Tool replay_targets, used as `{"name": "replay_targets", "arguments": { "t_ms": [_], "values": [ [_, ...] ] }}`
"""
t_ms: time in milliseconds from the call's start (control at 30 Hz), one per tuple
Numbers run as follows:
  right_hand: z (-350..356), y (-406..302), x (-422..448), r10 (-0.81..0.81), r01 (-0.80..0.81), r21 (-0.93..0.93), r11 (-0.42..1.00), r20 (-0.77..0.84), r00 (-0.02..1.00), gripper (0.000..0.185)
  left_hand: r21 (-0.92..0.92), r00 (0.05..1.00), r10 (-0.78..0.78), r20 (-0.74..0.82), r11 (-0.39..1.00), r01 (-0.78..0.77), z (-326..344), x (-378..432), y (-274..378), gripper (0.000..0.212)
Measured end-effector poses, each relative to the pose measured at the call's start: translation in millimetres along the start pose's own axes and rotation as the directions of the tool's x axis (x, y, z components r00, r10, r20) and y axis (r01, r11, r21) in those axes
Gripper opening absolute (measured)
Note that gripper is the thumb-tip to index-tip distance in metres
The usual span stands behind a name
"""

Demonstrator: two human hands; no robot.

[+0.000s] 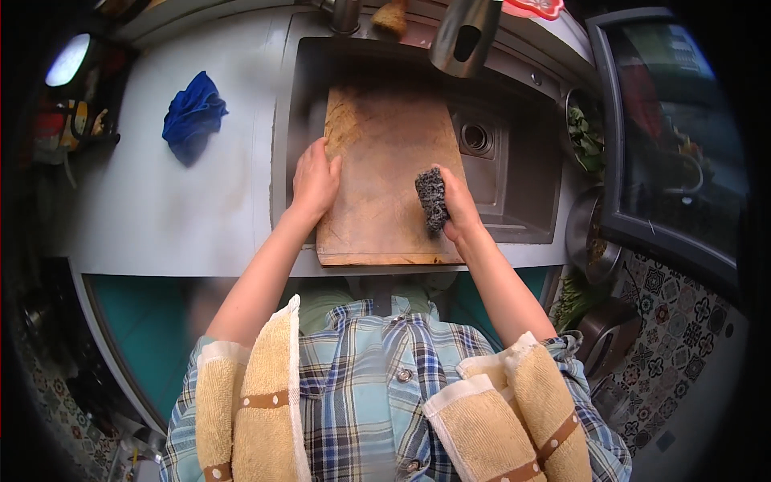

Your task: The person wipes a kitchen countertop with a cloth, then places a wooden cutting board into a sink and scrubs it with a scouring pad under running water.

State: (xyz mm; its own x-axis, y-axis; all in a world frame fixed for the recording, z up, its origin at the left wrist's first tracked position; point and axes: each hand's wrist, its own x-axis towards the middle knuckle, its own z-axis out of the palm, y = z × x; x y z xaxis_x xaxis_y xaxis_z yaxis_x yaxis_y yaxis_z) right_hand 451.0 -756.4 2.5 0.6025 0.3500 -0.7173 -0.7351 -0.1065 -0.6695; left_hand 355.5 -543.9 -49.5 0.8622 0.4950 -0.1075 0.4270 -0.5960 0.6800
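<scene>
A worn wooden cutting board (385, 181) lies across the sink (533, 175), its near end resting over the front edge of the counter. My left hand (315, 181) grips the board's left edge, with the thumb on the top face and part of the fingers out of sight. In my right hand (461, 202) is a dark grey scouring pad (431, 202), held on its side over the right part of the board. Whether the pad touches the wood I cannot tell. Darker stains mark the board's far end.
A crumpled blue cloth (194, 117) lies on the white counter (241, 205) to the left. The metal faucet head (467, 36) hangs over the sink's far side. At right are a drain (476, 138), a bowl of green leaves (584, 132), a metal bowl (581, 235) and a dark-framed window (668, 132).
</scene>
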Motion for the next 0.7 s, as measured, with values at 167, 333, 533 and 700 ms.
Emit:
{"name": "replay_targets", "arguments": {
  "t_ms": [167,333,533,700],
  "values": [
    [18,-3,-20,-0.11,-0.176,0.566,0.805,0.435,0.894,0.039,-0.676,0.792,-0.016,0.611,0.51,0.532,-43,-24,75,0.042],
    [32,1,-28,-0.166,-0.054,0.654,0.755,0.269,0.949,0.048,-0.782,0.855,0.126,0.504,0.488,0.389,-23,-40,102,0.055],
    [15,18,-24,-0.204,0.16,0.36,0.919,0.088,0.975,0.032,-0.577,0.929,0.137,0.343,0.811,0.093,19,-37,88,0.035],
    [-26,12,-27,-0.493,0.391,-0.562,0.729,-0.036,0.869,0.032,0.101,0.972,0.214,-0.1,0.974,-0.204,1,7,77,0.034]
  ]
}}
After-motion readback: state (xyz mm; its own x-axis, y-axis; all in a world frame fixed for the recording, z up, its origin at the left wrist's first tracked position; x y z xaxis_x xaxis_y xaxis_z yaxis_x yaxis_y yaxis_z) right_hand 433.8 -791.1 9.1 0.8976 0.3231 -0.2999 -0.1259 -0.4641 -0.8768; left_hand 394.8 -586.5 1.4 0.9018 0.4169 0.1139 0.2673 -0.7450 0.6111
